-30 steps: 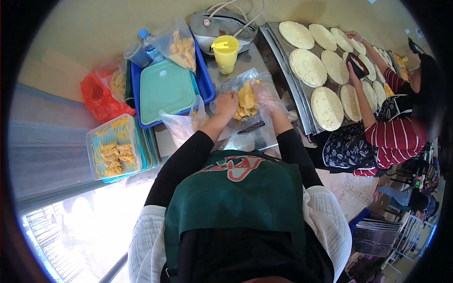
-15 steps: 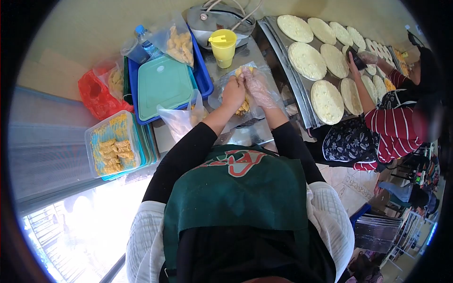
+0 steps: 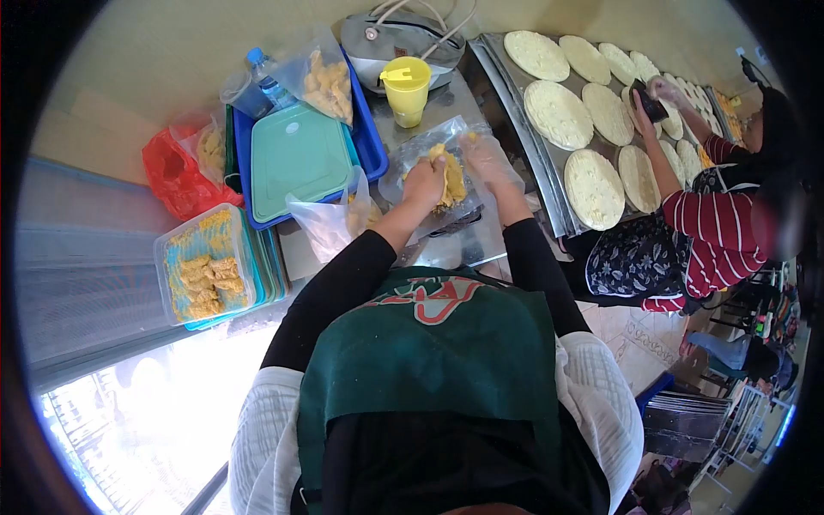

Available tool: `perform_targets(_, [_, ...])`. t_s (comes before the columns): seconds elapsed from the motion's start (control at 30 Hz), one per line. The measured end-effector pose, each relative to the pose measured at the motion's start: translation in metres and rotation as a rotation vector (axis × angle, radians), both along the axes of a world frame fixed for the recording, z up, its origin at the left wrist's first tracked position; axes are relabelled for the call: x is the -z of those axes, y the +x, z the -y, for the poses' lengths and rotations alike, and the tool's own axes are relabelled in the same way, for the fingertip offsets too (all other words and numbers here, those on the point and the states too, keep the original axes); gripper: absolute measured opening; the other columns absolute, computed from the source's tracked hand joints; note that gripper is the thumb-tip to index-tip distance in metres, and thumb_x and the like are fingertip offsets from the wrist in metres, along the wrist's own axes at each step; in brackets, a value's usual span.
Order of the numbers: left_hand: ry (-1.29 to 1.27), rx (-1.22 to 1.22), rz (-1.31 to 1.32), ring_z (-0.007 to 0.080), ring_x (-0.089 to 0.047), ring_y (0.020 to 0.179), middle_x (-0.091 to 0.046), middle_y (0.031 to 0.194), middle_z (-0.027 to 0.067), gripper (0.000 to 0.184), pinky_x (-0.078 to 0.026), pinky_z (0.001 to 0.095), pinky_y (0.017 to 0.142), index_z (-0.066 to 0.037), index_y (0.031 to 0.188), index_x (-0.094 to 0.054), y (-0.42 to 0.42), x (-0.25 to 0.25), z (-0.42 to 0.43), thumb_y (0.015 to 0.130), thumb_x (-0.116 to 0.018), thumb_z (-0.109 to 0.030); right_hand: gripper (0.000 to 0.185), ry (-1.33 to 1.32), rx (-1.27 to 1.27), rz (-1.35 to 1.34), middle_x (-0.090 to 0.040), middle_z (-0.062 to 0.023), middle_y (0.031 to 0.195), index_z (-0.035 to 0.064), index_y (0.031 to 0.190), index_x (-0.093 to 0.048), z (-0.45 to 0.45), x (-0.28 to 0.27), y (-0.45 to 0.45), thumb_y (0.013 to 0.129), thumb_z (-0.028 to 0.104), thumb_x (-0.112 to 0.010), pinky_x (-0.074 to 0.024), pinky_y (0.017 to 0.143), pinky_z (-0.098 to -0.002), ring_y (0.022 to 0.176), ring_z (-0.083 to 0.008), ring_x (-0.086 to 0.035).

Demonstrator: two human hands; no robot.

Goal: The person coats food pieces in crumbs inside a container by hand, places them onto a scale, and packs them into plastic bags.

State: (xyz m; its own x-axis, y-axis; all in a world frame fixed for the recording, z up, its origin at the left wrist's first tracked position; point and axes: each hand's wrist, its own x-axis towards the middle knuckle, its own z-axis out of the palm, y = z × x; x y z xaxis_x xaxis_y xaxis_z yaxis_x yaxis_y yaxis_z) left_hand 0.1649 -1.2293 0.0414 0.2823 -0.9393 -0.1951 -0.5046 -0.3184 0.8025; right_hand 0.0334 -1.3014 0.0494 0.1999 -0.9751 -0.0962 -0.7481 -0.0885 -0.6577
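Observation:
My left hand (image 3: 421, 184) is bare and closed around the left edge of a yellow, coated piece of food (image 3: 452, 177), whose exact kind I cannot make out. The food is over a clear plastic sheet (image 3: 412, 167) on the metal table. My right hand (image 3: 486, 163), in a clear plastic glove, is just right of the food and apart from it. Its fingers look stretched out, slightly blurred, with a little yellow at the tips. Close by on the left is a plastic bag (image 3: 324, 221) with yellowish contents.
A yellow cup (image 3: 407, 99) stands beyond the sheet, before a grey bag (image 3: 403, 47). On the left are a blue tray (image 3: 372, 154) with a green lid and a tub (image 3: 163, 249) of coated pieces. Round flat doughs (image 3: 595, 189) lie on the right, where a co-worker (image 3: 721, 215) holds something dark.
My right hand has moved right, away from the food and my left hand, uncovering more of the yellow piece. My left hand stays at almost the same spot.

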Motion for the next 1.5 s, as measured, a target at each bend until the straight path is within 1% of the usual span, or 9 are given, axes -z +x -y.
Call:
perform_targets(0.47, [0.089, 0.075, 0.142, 0.0419, -0.062, 0.087, -0.063, 0.091, 0.0273, 0.044, -0.048, 0.0471, 0.080, 0.004, 0.093, -0.064, 0.011, 0.004, -0.007, 0.087, -0.050, -0.038, 0.029, -0.074, -0.148, -0.406, -0.063, -0.0241, 0.097, 0.0005, 0.097, -0.062, 0.007, 0.080, -0.014, 0.087, 0.025, -0.049, -0.0491, 0.078, -0.0450, 0.091, -0.0374, -0.062])
perform_targets(0.63, [-0.048, 0.208, 0.293, 0.0399, -0.057, 0.100, -0.062, 0.102, 0.0202, 0.032, -0.044, 0.0496, 0.087, -0.004, 0.091, -0.067, 0.008, -0.008, -0.011, 0.087, -0.051, -0.031, 0.028, -0.286, -0.163, -0.407, -0.063, -0.0241, 0.091, 0.0012, 0.086, -0.063, -0.014, 0.038, -0.011, 0.086, 0.025, -0.049, -0.0497, 0.075, -0.0448, 0.087, -0.0378, -0.062])
perform_targets(0.73, [-0.290, 0.261, 0.449, 0.0355, -0.053, 0.106, -0.060, 0.105, 0.0148, 0.024, -0.033, 0.0577, 0.092, -0.005, 0.097, -0.065, 0.002, -0.016, -0.019, 0.081, -0.060, -0.022, 0.027, -0.246, 0.055, -0.204, -0.063, -0.0265, 0.089, -0.0007, 0.091, -0.066, -0.015, 0.037, -0.009, 0.085, 0.022, -0.051, -0.0493, 0.077, -0.0445, 0.087, -0.0412, -0.061])
perform_targets(0.93, [-0.254, 0.280, 0.661, 0.0357, -0.038, 0.127, -0.040, 0.137, 0.0133, 0.065, -0.016, 0.0673, 0.101, -0.014, 0.138, -0.032, -0.004, -0.020, -0.017, 0.081, -0.061, -0.022, 0.032, -0.185, 0.094, -0.130, -0.062, -0.0273, 0.096, -0.0022, 0.103, -0.062, -0.025, 0.009, -0.014, 0.083, 0.021, -0.052, -0.0478, 0.083, -0.0443, 0.093, -0.0400, -0.060])
perform_targets(1.03, [-0.282, 0.300, 0.619, 0.0371, -0.032, 0.131, -0.037, 0.140, 0.0139, 0.068, -0.010, 0.0669, 0.104, -0.014, 0.141, -0.029, -0.003, -0.036, -0.027, 0.082, -0.060, -0.022, 0.034, -0.274, 0.152, -0.101, -0.062, -0.0275, 0.097, -0.0031, 0.106, -0.060, -0.031, 0.001, -0.011, 0.083, 0.020, -0.053, -0.0478, 0.083, -0.0441, 0.095, -0.0395, -0.060])
perform_targets(1.13, [-0.590, 0.377, 0.788, 0.0341, -0.041, 0.125, -0.045, 0.132, 0.0143, 0.056, -0.022, 0.0606, 0.103, -0.011, 0.134, -0.040, 0.003, -0.053, -0.054, 0.083, -0.060, -0.021, 0.030, -0.274, 0.131, -0.070, -0.064, -0.0245, 0.091, 0.0007, 0.104, -0.062, -0.028, 0.001, -0.013, 0.081, 0.019, -0.055, -0.0489, 0.077, -0.0436, 0.087, -0.0400, -0.062])
perform_targets(1.23, [-0.635, 0.690, 0.359, 0.0299, -0.055, 0.108, -0.056, 0.115, 0.0126, 0.040, -0.042, 0.0472, 0.091, -0.010, 0.120, -0.052, 0.034, -0.053, -0.088, 0.082, -0.060, -0.019, 0.032, -0.271, 0.135, -0.035, -0.064, -0.0229, 0.092, 0.0005, 0.106, -0.061, -0.018, -0.002, -0.018, 0.082, 0.020, -0.054, -0.0487, 0.077, -0.0414, 0.088, -0.0384, -0.062])
perform_targets(1.37, [-0.740, 0.608, 0.227, 0.0277, -0.062, 0.076, -0.063, 0.091, 0.0099, 0.032, -0.051, 0.0344, 0.064, -0.008, 0.107, -0.060, 0.096, -0.053, -0.148, 0.076, -0.069, -0.011, 0.034, -0.191, 0.225, 0.236, -0.064, -0.0222, 0.096, 0.0003, 0.107, -0.061, -0.016, -0.013, -0.007, 0.083, 0.023, -0.054, -0.0485, 0.080, -0.0393, 0.091, -0.0364, -0.062])
perform_targets(1.5, [-0.500, 0.254, 0.120, 0.0198, -0.060, 0.068, -0.062, 0.082, 0.0099, 0.029, -0.049, 0.0289, 0.060, -0.005, 0.102, -0.063, 0.146, -0.055, -0.209, 0.074, -0.071, -0.004, 0.034, -0.313, 0.069, -0.015, -0.064, -0.0208, 0.101, 0.0012, 0.108, -0.062, -0.016, -0.014, 0.024, 0.086, 0.026, -0.054, -0.0482, 0.083, -0.0394, 0.095, -0.0347, -0.062])
